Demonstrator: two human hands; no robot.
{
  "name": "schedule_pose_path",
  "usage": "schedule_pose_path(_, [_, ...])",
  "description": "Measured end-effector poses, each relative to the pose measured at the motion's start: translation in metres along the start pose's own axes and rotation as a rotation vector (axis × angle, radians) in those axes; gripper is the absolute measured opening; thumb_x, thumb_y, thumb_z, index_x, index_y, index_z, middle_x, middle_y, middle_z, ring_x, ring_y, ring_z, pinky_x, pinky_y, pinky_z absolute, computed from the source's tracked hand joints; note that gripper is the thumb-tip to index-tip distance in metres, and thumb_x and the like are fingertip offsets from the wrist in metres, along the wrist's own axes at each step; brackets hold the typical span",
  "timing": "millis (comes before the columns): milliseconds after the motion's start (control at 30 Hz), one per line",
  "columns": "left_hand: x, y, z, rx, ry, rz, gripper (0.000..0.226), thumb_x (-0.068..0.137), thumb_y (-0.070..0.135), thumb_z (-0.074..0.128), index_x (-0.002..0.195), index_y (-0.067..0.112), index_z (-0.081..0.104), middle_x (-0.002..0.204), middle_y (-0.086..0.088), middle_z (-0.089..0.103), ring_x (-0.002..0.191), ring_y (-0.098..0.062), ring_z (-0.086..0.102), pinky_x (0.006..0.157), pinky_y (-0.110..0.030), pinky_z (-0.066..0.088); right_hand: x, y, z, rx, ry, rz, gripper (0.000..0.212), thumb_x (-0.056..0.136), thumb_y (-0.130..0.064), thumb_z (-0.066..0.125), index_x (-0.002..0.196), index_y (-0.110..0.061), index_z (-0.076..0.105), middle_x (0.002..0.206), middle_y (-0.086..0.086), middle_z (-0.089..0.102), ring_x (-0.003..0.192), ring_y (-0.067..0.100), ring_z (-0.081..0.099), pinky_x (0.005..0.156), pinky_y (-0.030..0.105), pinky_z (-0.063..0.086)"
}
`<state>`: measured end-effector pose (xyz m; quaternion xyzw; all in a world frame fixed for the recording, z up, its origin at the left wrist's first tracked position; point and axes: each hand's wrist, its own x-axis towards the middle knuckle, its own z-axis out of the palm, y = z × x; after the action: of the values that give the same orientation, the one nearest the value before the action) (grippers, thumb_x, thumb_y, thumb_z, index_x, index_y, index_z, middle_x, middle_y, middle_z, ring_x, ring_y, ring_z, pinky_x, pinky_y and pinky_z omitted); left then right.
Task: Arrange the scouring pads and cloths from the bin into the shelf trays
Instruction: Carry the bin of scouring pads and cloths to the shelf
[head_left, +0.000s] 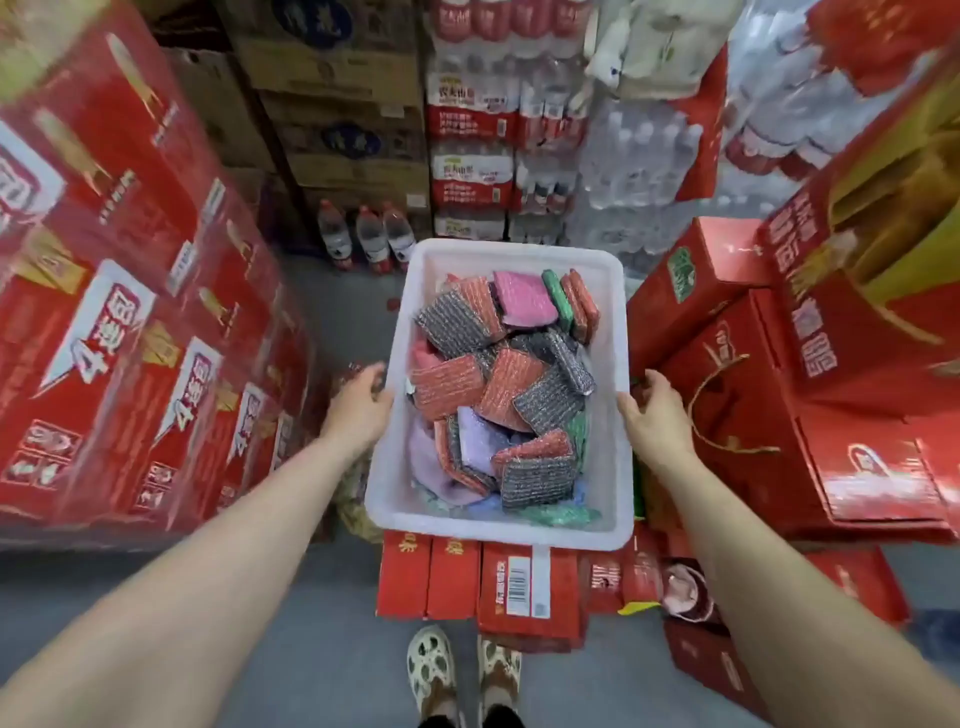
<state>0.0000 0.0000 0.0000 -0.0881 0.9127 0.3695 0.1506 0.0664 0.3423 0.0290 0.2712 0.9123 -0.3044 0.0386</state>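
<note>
A white plastic bin (608, 322) sits on low red boxes in front of me. It holds several scouring pads (540, 400) in red, grey, pink and green, with folded pastel cloths (475, 436) under them. My left hand (358, 405) grips the bin's left rim, thumb on the edge. On the opposite rim, my right hand (654, 415) grips the same way, fingers curled over the outside. No shelf trays are in view.
Tall stacks of red cartons (130, 312) wall the left side. Red gift boxes (779, 389) pile up on the right. Shrink-wrapped water bottles (519, 130) and brown cartons stand behind the bin. Grey floor and my two shoes (462, 680) lie below.
</note>
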Motion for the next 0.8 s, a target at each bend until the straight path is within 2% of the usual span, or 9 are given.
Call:
schedule_pose_path(67, [0.017,0.005,0.009,0.006,-0.021,-0.026,0.041,0.099,0.023,0.049,0.138,0.014,0.05,0.135,-0.008,0.058,0.12,-0.027,0.056,0.096,-0.032,0.042,0.015,-0.002,0.012,0.018,-0.028,0.04,0.049,0.096,-0.024,0.051,0.139,-0.002,0.041,0.127,0.019,0.057,0.118,0.038,0.052,0.094,0.041,0.041])
schedule_pose_path(200, [0.026,0.004,0.014,-0.176,0.005,-0.024,0.029,0.092,0.012,0.054,0.119,0.017,0.064,0.099,-0.003,0.067,0.088,-0.017,0.057,0.073,-0.028,0.041,0.022,-0.003,0.025,0.102,-0.055,0.031,0.026,0.092,-0.015,0.052,0.117,-0.01,0.056,0.107,0.011,0.065,0.099,0.034,0.061,0.082,0.041,0.048])
schedule_pose_path(300, [0.013,-0.011,0.006,-0.249,-0.034,0.013,0.041,0.089,0.006,0.059,0.127,0.022,0.063,0.1,-0.002,0.069,0.082,-0.008,0.055,0.069,-0.019,0.041,0.015,0.009,0.029,0.183,-0.039,0.059,0.034,0.089,-0.012,0.056,0.122,-0.019,0.06,0.109,0.003,0.068,0.097,0.027,0.064,0.087,0.044,0.053])
schedule_pose_path(367, [-0.007,-0.019,-0.001,-0.322,-0.078,0.027,0.048,0.09,0.002,0.059,0.134,0.022,0.058,0.098,0.001,0.064,0.079,-0.004,0.054,0.065,-0.012,0.042,0.002,0.019,0.031,0.271,-0.047,0.101,0.034,0.089,-0.012,0.059,0.122,-0.021,0.06,0.1,0.002,0.067,0.091,0.026,0.065,0.087,0.048,0.054])
schedule_pose_path(433, [-0.035,-0.029,-0.007,-0.365,-0.095,0.027,0.053,0.09,-0.002,0.059,0.138,0.02,0.052,0.095,0.003,0.058,0.082,-0.007,0.052,0.068,-0.012,0.044,-0.022,0.027,0.029,0.315,-0.056,0.114,0.031,0.092,-0.013,0.061,0.123,-0.017,0.06,0.088,0.002,0.062,0.083,0.024,0.061,0.083,0.047,0.054])
schedule_pose_path(533, [-0.081,-0.045,-0.015,-0.366,-0.096,-0.007,0.054,0.09,-0.003,0.058,0.138,0.02,0.049,0.089,0.006,0.055,0.084,-0.01,0.051,0.074,-0.024,0.042,-0.064,0.036,0.022,0.337,-0.085,0.114,0.031,0.094,-0.016,0.061,0.125,-0.012,0.059,0.084,0.004,0.058,0.078,0.021,0.056,0.073,0.04,0.049])
schedule_pose_path(667, [-0.16,-0.063,-0.028,-0.458,-0.092,-0.056,0.051,0.09,-0.005,0.056,0.129,0.027,0.051,0.093,0.006,0.057,0.086,-0.007,0.053,0.079,-0.024,0.043,-0.119,0.039,0.01,0.368,-0.147,0.101,0.03,0.095,-0.026,0.061,0.124,-0.016,0.058,0.104,0.003,0.062,0.092,0.017,0.058,0.076,0.031,0.044])
schedule_pose_path(733, [-0.201,-0.077,-0.03,-0.503,-0.071,-0.123,0.052,0.089,-0.008,0.056,0.131,0.021,0.052,0.101,0.005,0.06,0.092,-0.008,0.055,0.089,-0.03,0.045,-0.145,0.038,0.007,0.425,-0.218,0.077,0.028,0.097,-0.029,0.059,0.122,-0.018,0.059,0.111,0.001,0.064,0.09,0.011,0.06,0.072,0.026,0.046])
schedule_pose_path(800, [-0.243,-0.095,-0.027,-0.555,-0.011,-0.209,0.05,0.087,-0.01,0.056,0.128,0.019,0.053,0.104,-0.001,0.062,0.094,-0.014,0.056,0.09,-0.034,0.046,-0.169,0.039,0.006,0.46,-0.277,0.038,0.025,0.097,-0.029,0.059,0.119,-0.019,0.061,0.112,-0.002,0.066,0.088,0.004,0.06,0.073,0.022,0.048])
